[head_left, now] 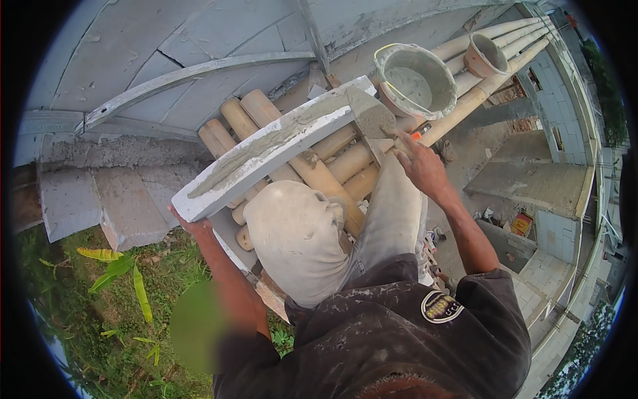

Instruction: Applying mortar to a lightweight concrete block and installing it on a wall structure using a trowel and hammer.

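Observation:
A long pale lightweight concrete block (269, 153) lies at a slant in front of my knees, a strip of wet grey mortar (266, 151) spread along its upper face. My left hand (193, 225) grips the block's near left end, fingers partly hidden beneath it. In my right hand (422, 166) is the handle of a trowel (373, 120), whose mortar-smeared blade is at the block's far right end. Just beyond the trowel stands a large bucket (417, 83) of wet mortar with a yellowish handle.
Bamboo poles (345, 163) make up the platform under me. A smaller bucket (486, 56) sits on poles farther right, and an orange-and-black object (419, 132) lies near the trowel. A block wall (219, 33) rises ahead. Grass (153, 266) lies far below left; a lower building level (531, 173) drops away right.

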Motion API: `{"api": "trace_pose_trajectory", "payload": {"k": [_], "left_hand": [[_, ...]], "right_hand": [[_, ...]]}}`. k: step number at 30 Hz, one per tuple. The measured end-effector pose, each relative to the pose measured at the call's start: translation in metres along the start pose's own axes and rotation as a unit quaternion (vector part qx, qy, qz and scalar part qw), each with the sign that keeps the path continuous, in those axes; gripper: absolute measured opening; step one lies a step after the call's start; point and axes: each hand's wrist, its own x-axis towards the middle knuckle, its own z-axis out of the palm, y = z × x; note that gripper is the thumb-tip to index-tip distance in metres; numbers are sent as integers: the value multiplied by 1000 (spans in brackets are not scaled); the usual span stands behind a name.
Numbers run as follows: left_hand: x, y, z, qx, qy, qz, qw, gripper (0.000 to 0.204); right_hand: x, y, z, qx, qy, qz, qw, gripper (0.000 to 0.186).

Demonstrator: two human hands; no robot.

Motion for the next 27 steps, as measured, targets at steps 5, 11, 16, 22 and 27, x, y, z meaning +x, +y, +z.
{"api": "trace_pose_trajectory", "payload": {"k": [5, 11, 16, 22, 27], "left_hand": [[-5, 0, 0, -14, 4, -7, 1000, 69], [-19, 7, 11, 18, 32, 25, 999, 67], [-26, 14, 26, 21, 30, 11, 999, 67], [-35, 21, 39, 34, 52, 21, 998, 66], [-41, 25, 47, 32, 65, 1, 997, 62]], "right_hand": [[-1, -16, -12, 225, -135, 175, 949, 49], [-18, -89, -3, 300, -248, 113, 914, 51], [-17, -121, 9, 264, -232, -43, 935, 47], [4, -141, 19, 209, -253, -189, 926, 49], [44, -170, 26, 160, -240, -312, 905, 48]]}}
